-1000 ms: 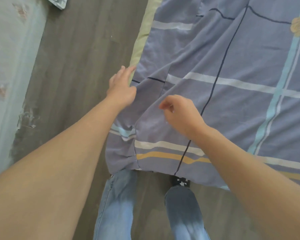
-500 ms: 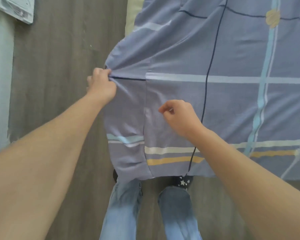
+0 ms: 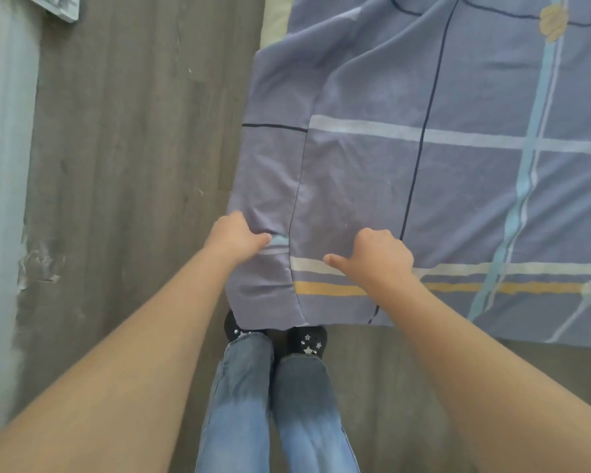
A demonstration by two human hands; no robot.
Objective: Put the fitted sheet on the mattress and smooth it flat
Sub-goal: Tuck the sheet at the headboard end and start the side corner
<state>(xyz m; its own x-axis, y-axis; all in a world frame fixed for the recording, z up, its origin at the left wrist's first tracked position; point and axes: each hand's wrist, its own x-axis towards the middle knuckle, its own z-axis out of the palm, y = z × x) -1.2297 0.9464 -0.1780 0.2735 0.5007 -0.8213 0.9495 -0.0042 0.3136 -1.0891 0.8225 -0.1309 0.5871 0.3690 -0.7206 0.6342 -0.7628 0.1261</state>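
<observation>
Both hands have slid down the sheet toward the person's feet since a moment ago. The left hand (image 3: 236, 237) has let go of the side edge higher up and now grips a bunch of cloth near the corner, fingers curled round it. The right hand (image 3: 382, 256) rests on the sheet (image 3: 440, 172) just beside it, fingers curled under and thumb sticking out; whether it pinches any cloth is hard to tell, as the fingertips are hidden.

The purple striped sheet covers the mattress (image 3: 276, 15), which shows only as a pale green strip at the top. The sheet's corner hangs down and hides the toes of the dark star socks (image 3: 307, 341). Blue jeans (image 3: 270, 404) stand on the grey wood floor (image 3: 133, 148). A white thing at the top left is cut off.
</observation>
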